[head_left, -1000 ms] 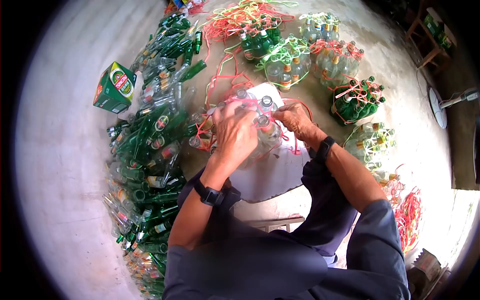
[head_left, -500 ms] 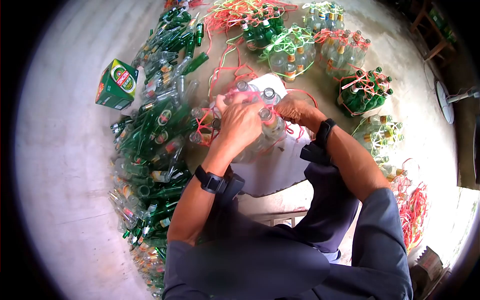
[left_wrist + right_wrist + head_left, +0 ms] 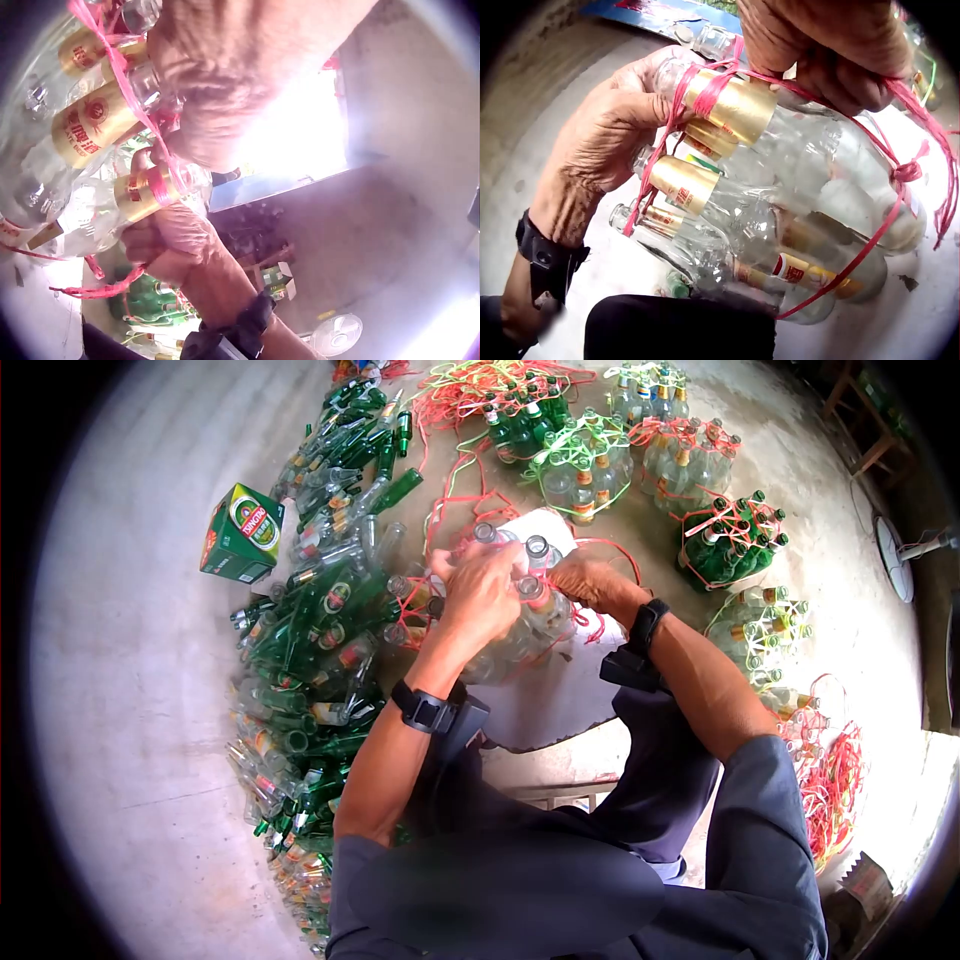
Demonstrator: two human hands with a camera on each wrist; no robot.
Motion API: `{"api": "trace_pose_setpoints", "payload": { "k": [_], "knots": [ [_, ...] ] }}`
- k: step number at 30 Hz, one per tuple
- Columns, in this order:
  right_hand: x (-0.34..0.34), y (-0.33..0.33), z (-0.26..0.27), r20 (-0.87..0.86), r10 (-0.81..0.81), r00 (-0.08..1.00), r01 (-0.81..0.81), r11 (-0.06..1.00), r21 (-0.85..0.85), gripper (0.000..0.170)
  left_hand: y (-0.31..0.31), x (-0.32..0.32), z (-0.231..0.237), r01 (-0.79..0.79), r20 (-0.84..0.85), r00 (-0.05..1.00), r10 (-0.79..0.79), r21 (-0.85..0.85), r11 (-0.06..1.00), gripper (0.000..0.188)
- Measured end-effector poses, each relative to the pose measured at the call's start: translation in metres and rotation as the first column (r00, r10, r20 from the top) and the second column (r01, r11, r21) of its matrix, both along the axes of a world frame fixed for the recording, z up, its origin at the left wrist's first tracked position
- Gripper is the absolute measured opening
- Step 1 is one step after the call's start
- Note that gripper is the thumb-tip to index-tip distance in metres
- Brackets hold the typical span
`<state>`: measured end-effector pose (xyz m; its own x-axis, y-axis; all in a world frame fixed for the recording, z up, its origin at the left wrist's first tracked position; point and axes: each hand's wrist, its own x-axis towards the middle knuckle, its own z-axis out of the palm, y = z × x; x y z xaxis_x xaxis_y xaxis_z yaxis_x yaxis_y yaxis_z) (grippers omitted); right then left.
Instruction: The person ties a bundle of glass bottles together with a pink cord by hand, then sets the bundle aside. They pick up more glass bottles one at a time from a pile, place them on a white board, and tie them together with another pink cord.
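Note:
A cluster of clear glass bottles with gold neck labels stands on a white board, pink string looped round the necks. The left hand lies over the necks; in the right wrist view that hand has its thumb and fingers round a bottle neck. The right hand is at the other side of the cluster. Its fingers are curled round pink string in the right wrist view, where the right hand is beside a gold-labelled neck. A knot shows lower on the string.
Loose green and clear bottles are heaped along the left, beside a green carton. Tied bundles stand at the back and right. Red string lies at the right, tangled string at the back. A fan stands far right.
The right hand has drawn in closer against the necks, its fingers more tightly curled than a second ago. The left hand stays over the necks with small finger shifts. The head view has shifted slightly.

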<state>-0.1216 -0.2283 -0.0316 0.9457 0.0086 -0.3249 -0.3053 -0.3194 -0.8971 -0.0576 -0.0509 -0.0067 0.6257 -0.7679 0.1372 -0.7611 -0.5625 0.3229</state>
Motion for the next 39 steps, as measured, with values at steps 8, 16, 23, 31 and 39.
{"api": "trace_pose_setpoints", "payload": {
  "k": [8, 16, 23, 31, 39],
  "knots": [
    [0.009, -0.021, -0.054, -0.028, 0.062, 0.998, -0.058, 0.991, 0.118, 0.049, 0.000, 0.000, 0.008, 0.015, 0.021, 1.000, -0.015, 0.018, 1.000, 0.026],
    [0.002, -0.016, -0.053, 0.168, -0.027, 0.985, 0.014, 0.997, 0.076, 0.054, 0.000, 0.000, 0.028, 0.152, 0.299, 0.943, -0.148, 0.010, 0.988, 0.009],
    [0.001, -0.019, -0.052, 0.030, -0.069, 0.997, 0.065, 0.992, 0.107, 0.055, 0.002, 0.007, 0.033, 0.007, 0.121, 0.993, -0.011, 0.038, 0.999, 0.008],
    [0.000, -0.028, -0.062, 0.034, -0.122, 0.992, 0.104, 0.938, 0.331, 0.034, 0.011, 0.003, 0.030, -0.006, 0.054, 0.999, 0.009, -0.061, 0.998, 0.016],
    [-0.004, -0.028, -0.044, -0.028, -0.156, 0.987, 0.154, 0.897, 0.414, 0.025, 0.028, 0.004, 0.029, 0.015, 0.100, 0.995, -0.007, -0.074, 0.997, 0.012]
  ]
}}
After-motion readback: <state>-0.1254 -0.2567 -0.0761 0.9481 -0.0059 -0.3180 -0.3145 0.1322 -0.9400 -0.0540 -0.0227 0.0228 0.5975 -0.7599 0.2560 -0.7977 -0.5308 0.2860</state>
